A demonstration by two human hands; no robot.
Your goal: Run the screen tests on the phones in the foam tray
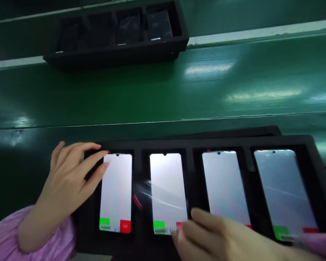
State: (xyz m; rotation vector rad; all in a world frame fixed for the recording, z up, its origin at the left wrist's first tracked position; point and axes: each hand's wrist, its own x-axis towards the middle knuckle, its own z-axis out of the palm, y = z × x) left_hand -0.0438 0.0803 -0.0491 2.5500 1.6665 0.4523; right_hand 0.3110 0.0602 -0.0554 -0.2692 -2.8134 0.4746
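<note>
Green bench (125,98) runs past 12 o'clock rim of tray (206,141). Left grip (70,177): thumb and forefinger parted at 11 o'clock corner of phone 1 (116,192). Right grip (206,232): blurred, at 5 o'clock corner of phone 2 (166,170); closure cannot be told. Both phones in tray pockets, narrow margins; long axes roughly 12–6, notches at 12.

Phone screens (167,166) look glossy, the tray (217,142) matt.

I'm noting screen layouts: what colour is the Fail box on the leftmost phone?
The Fail box is red, seen best in the head view.
</note>
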